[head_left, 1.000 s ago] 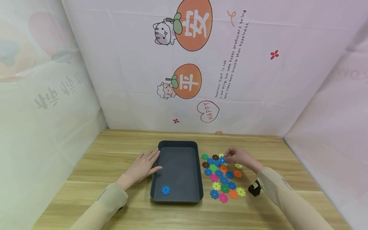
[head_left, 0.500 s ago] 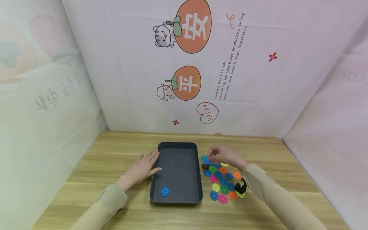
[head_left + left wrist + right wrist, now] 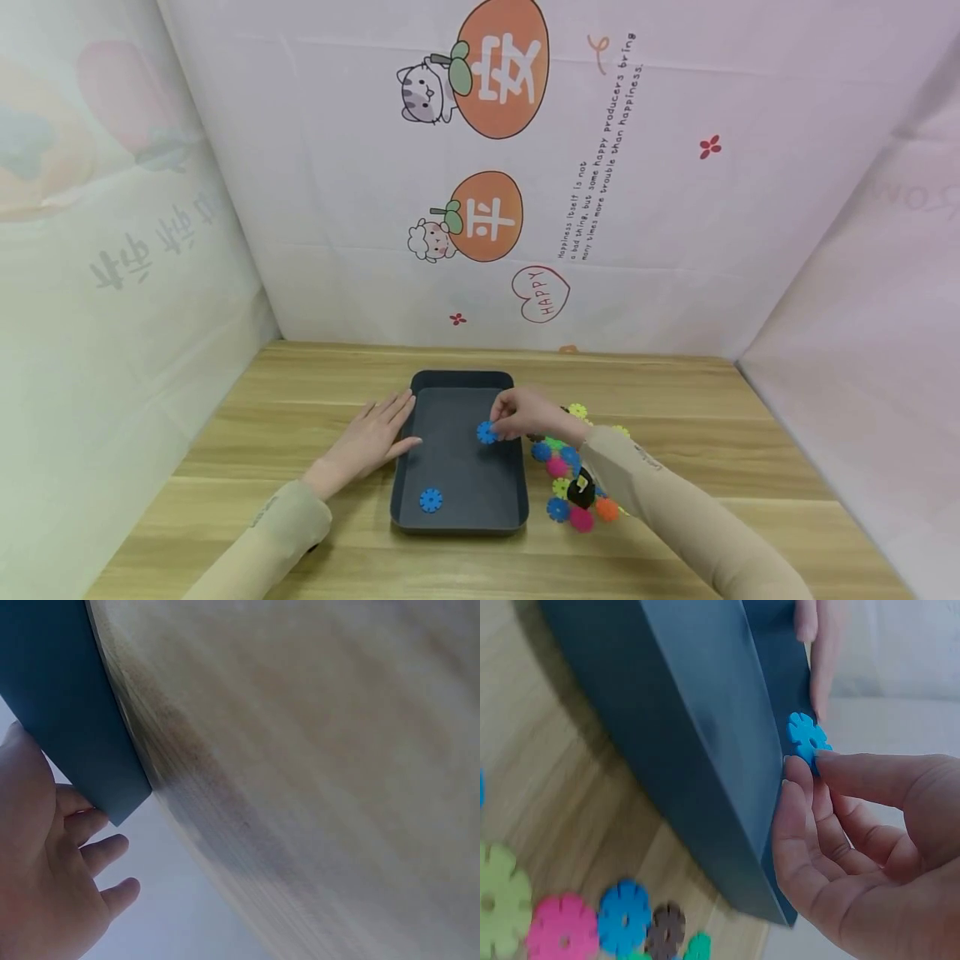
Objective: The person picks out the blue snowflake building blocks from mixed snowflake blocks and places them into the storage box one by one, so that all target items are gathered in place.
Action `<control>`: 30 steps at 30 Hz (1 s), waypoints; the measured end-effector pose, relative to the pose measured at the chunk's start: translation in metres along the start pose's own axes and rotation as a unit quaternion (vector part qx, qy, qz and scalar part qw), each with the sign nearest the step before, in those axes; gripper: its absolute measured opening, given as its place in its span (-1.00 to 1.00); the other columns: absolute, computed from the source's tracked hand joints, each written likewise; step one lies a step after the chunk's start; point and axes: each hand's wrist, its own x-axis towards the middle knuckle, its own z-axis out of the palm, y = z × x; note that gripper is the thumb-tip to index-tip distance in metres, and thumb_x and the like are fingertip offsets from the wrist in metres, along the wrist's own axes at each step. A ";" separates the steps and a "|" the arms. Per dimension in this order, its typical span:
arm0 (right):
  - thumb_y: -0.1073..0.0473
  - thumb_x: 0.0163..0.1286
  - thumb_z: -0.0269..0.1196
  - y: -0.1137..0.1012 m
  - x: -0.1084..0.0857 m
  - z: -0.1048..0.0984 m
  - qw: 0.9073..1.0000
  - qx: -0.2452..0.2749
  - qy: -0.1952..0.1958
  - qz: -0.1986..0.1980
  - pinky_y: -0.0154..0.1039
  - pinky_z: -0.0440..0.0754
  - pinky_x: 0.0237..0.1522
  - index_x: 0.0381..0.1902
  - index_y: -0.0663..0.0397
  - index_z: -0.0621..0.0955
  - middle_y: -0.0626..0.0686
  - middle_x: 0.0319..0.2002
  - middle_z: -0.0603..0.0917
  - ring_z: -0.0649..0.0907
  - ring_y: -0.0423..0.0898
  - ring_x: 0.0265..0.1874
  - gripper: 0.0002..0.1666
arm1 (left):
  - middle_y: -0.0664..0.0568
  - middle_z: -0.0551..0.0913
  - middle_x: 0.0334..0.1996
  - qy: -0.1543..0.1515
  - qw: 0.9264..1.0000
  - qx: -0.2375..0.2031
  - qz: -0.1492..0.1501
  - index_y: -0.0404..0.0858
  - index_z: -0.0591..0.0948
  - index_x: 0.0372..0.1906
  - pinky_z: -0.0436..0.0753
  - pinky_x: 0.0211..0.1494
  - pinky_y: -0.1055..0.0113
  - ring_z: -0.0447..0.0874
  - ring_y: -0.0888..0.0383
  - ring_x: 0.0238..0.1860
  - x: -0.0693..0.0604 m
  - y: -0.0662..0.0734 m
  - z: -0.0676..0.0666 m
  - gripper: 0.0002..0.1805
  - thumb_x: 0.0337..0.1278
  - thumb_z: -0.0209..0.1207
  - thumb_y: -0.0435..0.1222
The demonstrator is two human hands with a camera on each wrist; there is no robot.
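A dark grey tray (image 3: 461, 525) lies on the wooden table, with one blue notched disc (image 3: 431, 500) at its near left. The right hand (image 3: 528, 414) pinches another blue disc (image 3: 487, 432) between thumb and fingertips over the tray's right part. In the right wrist view this blue disc (image 3: 805, 736) is held upright by the right hand (image 3: 862, 840). The left hand (image 3: 369, 437) rests with extended fingers on the tray's left rim. In the left wrist view, the left hand (image 3: 52, 862) touches the tray wall (image 3: 75, 712).
Several coloured discs, among them a pink one (image 3: 581, 519) and an orange one (image 3: 607, 508), lie on the table right of the tray, partly hidden by the right arm. A printed white cloth (image 3: 360, 208) stands behind the table (image 3: 337, 533).
The right hand has moved left from the scattered discs to above the tray, carrying a blue disc. The left hand stays on the rim.
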 end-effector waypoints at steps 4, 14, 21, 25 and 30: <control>0.34 0.32 0.31 -0.004 0.009 0.014 1.000 0.003 -0.022 -0.015 -0.05 0.78 -0.21 -0.30 0.26 0.63 0.17 -0.41 0.73 0.77 0.16 -0.33 -0.94 | -0.16 0.23 0.53 0.002 1.000 -0.001 0.000 -0.33 0.23 0.51 0.31 0.48 -0.20 0.25 -0.17 0.51 0.000 0.000 0.000 -0.20 0.42 -0.01 0.13; 0.35 0.28 0.34 -0.014 0.023 0.048 0.998 -0.001 -0.054 -0.008 -0.13 0.79 -0.28 -0.31 0.23 0.68 0.14 -0.43 0.77 0.78 0.04 -0.40 -0.96 | -0.15 0.25 0.52 0.007 1.000 0.009 0.003 -0.31 0.25 0.51 0.33 0.48 -0.17 0.28 -0.16 0.50 0.002 -0.001 0.001 -0.21 0.42 -0.02 0.14; 0.37 0.27 0.34 -0.020 0.029 0.063 0.998 -0.015 -0.066 -0.015 -0.14 0.78 -0.31 -0.31 0.25 0.69 0.16 -0.44 0.78 0.78 0.06 -0.41 -0.97 | -0.14 0.23 0.53 0.002 1.000 0.009 -0.001 -0.31 0.24 0.51 0.32 0.48 -0.17 0.26 -0.15 0.51 0.003 -0.002 0.001 -0.21 0.42 -0.02 0.14; 0.38 0.26 0.35 -0.023 0.029 0.068 0.998 -0.020 -0.063 -0.011 -0.12 0.78 -0.32 -0.33 0.29 0.69 0.20 -0.44 0.78 0.78 0.12 -0.40 -0.96 | -0.14 0.24 0.53 0.004 1.000 0.016 0.001 -0.31 0.25 0.51 0.33 0.48 -0.17 0.27 -0.15 0.51 0.002 -0.002 0.001 -0.21 0.42 -0.01 0.14; 0.35 0.26 0.36 -0.026 0.029 0.074 0.998 -0.023 -0.065 -0.005 -0.16 0.78 -0.33 -0.35 0.32 0.69 0.19 -0.45 0.78 0.78 0.10 -0.41 -0.92 | -0.14 0.25 0.52 0.005 1.000 0.019 0.002 -0.30 0.25 0.51 0.34 0.47 -0.17 0.28 -0.15 0.50 0.001 -0.002 0.002 -0.21 0.42 -0.01 0.14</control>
